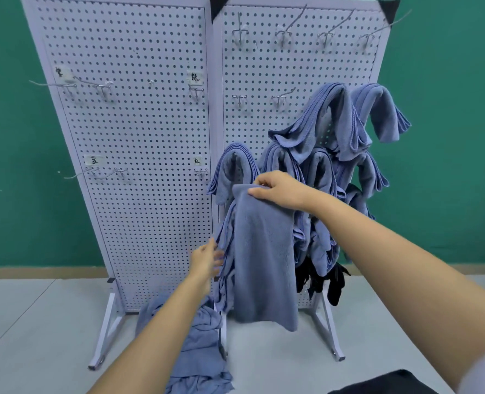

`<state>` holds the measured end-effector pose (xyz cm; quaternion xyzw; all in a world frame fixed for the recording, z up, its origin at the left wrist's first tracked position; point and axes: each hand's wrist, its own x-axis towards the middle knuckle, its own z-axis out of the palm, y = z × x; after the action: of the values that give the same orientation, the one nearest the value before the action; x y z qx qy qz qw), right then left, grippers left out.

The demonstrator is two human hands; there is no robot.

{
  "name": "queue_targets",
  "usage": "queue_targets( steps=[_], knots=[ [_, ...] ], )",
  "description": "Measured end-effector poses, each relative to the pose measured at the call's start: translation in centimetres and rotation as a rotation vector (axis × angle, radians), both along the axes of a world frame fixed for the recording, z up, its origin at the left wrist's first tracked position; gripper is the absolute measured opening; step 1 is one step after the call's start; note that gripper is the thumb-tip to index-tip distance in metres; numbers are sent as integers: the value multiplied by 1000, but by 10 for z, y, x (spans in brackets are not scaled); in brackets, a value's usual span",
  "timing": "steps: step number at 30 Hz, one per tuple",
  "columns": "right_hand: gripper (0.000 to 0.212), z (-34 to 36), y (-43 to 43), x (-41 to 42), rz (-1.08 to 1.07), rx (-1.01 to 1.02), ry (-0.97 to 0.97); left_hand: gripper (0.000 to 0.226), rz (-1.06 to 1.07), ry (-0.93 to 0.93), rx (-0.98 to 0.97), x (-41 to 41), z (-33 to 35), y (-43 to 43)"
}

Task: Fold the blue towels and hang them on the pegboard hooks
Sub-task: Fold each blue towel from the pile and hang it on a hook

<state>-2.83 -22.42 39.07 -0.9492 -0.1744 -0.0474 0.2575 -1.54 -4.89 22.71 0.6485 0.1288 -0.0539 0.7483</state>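
Note:
A long folded blue towel (264,257) hangs down in front of the right pegboard panel (264,66). My right hand (278,190) pinches its top edge beside a hook. My left hand (207,261) touches the towel's left edge lower down, fingers loosely curled against the folds. Several folded blue towels (338,118) hang on hooks of the right panel. A heap of unfolded blue towels (198,354) lies on the floor below my left arm.
The left pegboard panel (138,137) carries bare hooks (99,88) and paper labels. The top row of hooks (284,32) on the right panel is bare. Black cloths (329,282) hang low on the right. The stand's white feet (329,334) rest on the grey floor.

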Motion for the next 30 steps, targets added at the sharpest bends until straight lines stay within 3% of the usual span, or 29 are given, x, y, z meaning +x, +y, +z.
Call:
queue_targets(
  steps=[4,10,13,15,19,21,24,27,30],
  knots=[
    [31,36,0,-8,-42,108,-66,41,-31,181,-206,-13,-21,-8],
    [22,90,-38,-30,-155,624,-139,66,-183,437,-547,-30,-32,-23],
    [23,85,-73,-36,-297,816,-138,54,-270,341,-604,-34,-18,-22],
    [32,66,-98,-38,-434,900,-99,45,-212,259,-629,-30,0,-14],
    [23,22,-137,-47,-647,1047,31,79,-290,174,-657,-14,41,15],
    [21,2,-152,-50,-705,1090,104,68,-395,172,-570,-11,59,28],
    [19,-18,-166,-53,-653,1072,218,48,-459,78,-209,-4,79,39],
    [17,-32,-171,-60,-518,849,330,27,-441,-51,170,1,98,47],
    [31,-43,-174,-63,-417,640,395,19,-367,-176,449,3,112,57]
  ],
)
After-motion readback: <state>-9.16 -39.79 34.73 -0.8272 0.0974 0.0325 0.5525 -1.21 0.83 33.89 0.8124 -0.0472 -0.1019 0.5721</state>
